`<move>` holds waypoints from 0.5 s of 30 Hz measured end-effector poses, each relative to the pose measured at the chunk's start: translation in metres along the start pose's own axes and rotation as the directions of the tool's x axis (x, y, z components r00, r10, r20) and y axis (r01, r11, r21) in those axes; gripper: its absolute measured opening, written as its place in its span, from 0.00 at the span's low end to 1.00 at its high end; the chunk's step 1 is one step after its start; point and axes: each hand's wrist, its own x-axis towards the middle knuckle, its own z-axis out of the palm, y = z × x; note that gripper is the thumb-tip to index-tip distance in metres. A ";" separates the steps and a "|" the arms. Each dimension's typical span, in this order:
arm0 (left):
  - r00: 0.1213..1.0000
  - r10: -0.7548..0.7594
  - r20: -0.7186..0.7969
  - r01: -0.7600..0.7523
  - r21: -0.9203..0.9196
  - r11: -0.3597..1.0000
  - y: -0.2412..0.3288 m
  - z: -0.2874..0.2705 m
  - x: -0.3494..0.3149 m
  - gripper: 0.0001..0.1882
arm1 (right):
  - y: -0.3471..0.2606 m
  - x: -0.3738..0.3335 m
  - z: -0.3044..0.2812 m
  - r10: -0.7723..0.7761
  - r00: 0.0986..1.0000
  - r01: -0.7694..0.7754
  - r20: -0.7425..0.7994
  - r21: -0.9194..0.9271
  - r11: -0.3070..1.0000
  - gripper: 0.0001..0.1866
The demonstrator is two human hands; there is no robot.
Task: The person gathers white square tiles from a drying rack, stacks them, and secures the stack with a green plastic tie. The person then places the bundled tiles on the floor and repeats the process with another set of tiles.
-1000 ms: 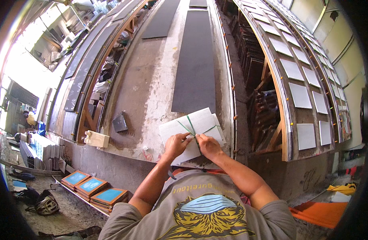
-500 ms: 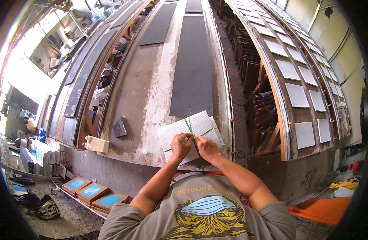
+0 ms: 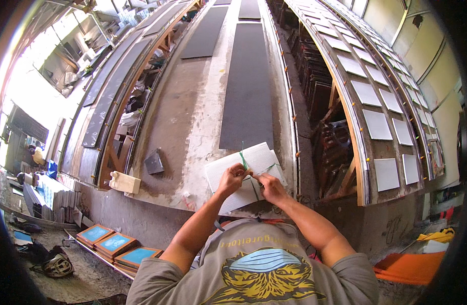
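A stack of white rectangular sheets (image 3: 224,166) lies at an angle near the front end of the long middle table. Green string (image 3: 256,189) runs crosswise around the stack and meets near its centre. My left hand (image 3: 233,179) is closed in a pinch on the string just above the stack. Beside it, my right hand (image 3: 272,187) pinches the string too, its fingertips close to the left ones. The fingers hide the crossing point, so a knot cannot be made out.
Dark flat boards (image 3: 247,86) lie along the middle table beyond the stack. A small dark block (image 3: 154,161) and a cream plastic container (image 3: 125,182) stand at its left front. White sheets (image 3: 378,124) cover the right table. Blue-faced framed panels (image 3: 116,243) sit low at left.
My fingers have shifted on the string: the left hand has risen and turned slightly, and the right hand's fingers have curled in more. The whole view has moved a little.
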 end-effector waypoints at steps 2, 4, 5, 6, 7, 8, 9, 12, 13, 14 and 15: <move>0.998 -0.003 0.058 0.009 -0.090 0.996 0.005 -0.004 0.000 0.13 | 0.004 -0.001 0.001 -0.058 0.998 0.060 -0.039 0.035 0.998 0.27; 0.993 0.039 0.115 -0.015 -0.206 0.978 0.001 -0.007 0.001 0.12 | 0.004 -0.003 0.003 0.035 0.998 -0.033 -0.051 0.045 0.998 0.27; 0.987 0.083 0.135 -0.043 -0.277 0.960 -0.010 -0.008 0.005 0.12 | 0.004 -0.004 0.005 0.078 0.995 -0.075 -0.055 0.052 0.996 0.27; 0.979 0.130 0.157 -0.069 -0.347 0.935 -0.018 -0.008 0.008 0.11 | 0.007 -0.004 0.008 0.091 0.994 -0.088 -0.054 0.069 0.994 0.27; 0.973 0.188 0.133 -0.140 -0.303 0.943 -0.026 -0.007 0.011 0.12 | 0.011 -0.003 0.012 0.104 0.993 -0.100 -0.052 0.086 0.991 0.27; 0.962 0.246 0.116 -0.210 -0.257 0.943 -0.026 -0.006 0.011 0.14 | 0.012 -0.002 0.013 0.121 0.991 -0.115 -0.052 0.101 0.988 0.27; 0.947 0.305 0.102 -0.279 -0.210 0.937 -0.026 -0.005 0.012 0.15 | 0.013 -0.001 0.012 0.116 0.993 -0.112 -0.037 0.099 0.989 0.27; 0.986 0.148 0.082 -0.168 0.349 0.922 0.006 -0.006 0.000 0.14 | 0.015 0.000 0.004 0.104 0.994 -0.105 0.010 0.092 0.990 0.26; 0.982 0.184 0.047 -0.186 0.422 0.887 0.004 -0.003 0.001 0.16 | 0.015 0.004 -0.001 0.095 0.995 -0.098 0.030 0.092 0.991 0.26; 0.980 0.197 0.037 -0.194 0.420 0.886 0.005 -0.002 0.000 0.16 | 0.014 0.011 -0.007 0.085 0.995 -0.089 0.050 0.091 0.992 0.26; 0.978 0.206 0.027 -0.198 0.420 0.886 0.007 -0.002 -0.002 0.15 | 0.003 0.018 -0.020 0.141 0.982 -0.152 0.126 0.082 0.985 0.26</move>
